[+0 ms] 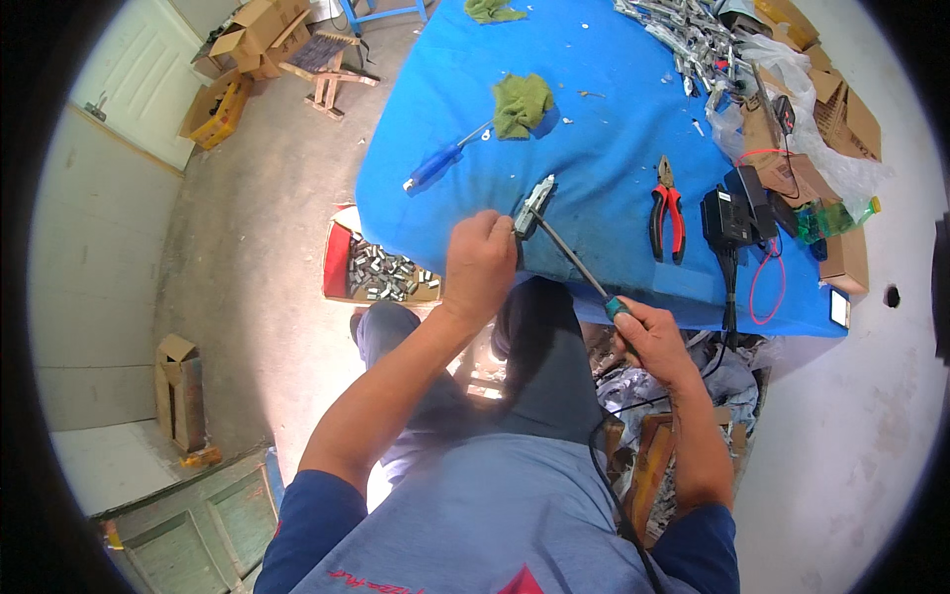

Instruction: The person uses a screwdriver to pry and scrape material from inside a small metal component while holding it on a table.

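Metal part (537, 197), 1 end in left hand (481, 259)

This place looks like a small workshop. On the blue table (604, 139) there are pliers (666, 186), a blue screwdriver (433, 166) and a heap of metal parts (685, 42). Cardboard boxes (259, 38) stand on the floor (228, 247).

Bright; floor (287, 346) partly washed out; fisheye edges bend, rim black; metal parts (683, 40) seemingly soft.

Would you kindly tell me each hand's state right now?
Left hand: closed, holding the small metal part.
Right hand: closed around the green-handled screwdriver.
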### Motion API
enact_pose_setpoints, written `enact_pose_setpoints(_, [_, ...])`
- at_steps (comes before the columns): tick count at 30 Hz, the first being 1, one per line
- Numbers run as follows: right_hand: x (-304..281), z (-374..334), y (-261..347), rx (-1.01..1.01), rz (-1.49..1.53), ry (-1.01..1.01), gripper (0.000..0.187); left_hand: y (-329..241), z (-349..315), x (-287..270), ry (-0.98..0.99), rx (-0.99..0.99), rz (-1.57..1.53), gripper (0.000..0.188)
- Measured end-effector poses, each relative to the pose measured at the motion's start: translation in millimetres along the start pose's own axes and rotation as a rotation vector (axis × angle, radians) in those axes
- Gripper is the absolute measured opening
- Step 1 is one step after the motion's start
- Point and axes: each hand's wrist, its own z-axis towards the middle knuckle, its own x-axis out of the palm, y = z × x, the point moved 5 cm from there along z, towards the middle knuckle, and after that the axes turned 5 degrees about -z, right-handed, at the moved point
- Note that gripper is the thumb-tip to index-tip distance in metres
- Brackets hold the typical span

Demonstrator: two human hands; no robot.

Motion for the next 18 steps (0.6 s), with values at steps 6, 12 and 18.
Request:
enact_pose_setpoints(6, [3.2, -23.4, 78.6, -0.348, -0.856, -0.353, 0.035, -7.9, 2.8, -2.9, -0.088, 0.055, -0.027, 0.01])
enact_pose_setpoints(12, [-12.9, -1.4, 56.3, -0.282, -0.526, -0.118, 0.035, -9.1, 7.8, -0.6, -0.088, 0.064, -0.048, 0.008])
enact_pose_setpoints(18, [-1.3, 7.0, 23.9, 0.048, 0.071, 0.078, 0.036, -6.4, 5.3, -2.1, -0.005, 0.004, -0.004, 0.016])
